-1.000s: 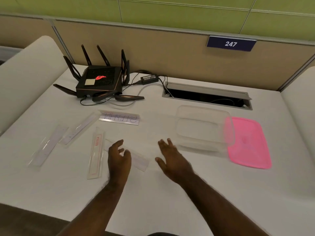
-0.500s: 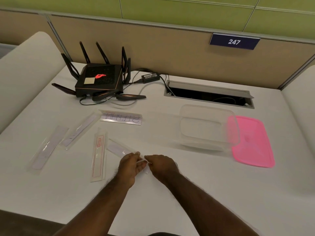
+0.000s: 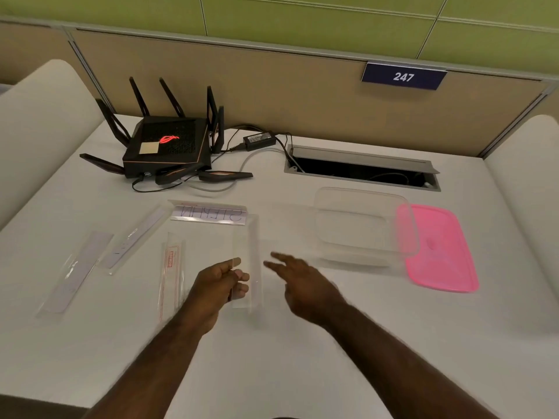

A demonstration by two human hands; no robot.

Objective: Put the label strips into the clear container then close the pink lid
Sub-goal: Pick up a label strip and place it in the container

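White desk surface (image 3: 302, 358) fills our view, with a tan partition behind. We see the left hand (image 3: 216, 287) closed on a clear label strip (image 3: 249, 267), which stands almost upright, lifted off the desk. The right hand (image 3: 305, 285) is open with fingers spread, just beside the strip, holding nothing. The clear container (image 3: 363, 228) lies to the right, open, its right edge over the pink lid (image 3: 444, 252). Four more strips lie on the left; the nearest, a red-printed strip (image 3: 172, 279), is just beside the left hand. Between hands and container the desk is free.
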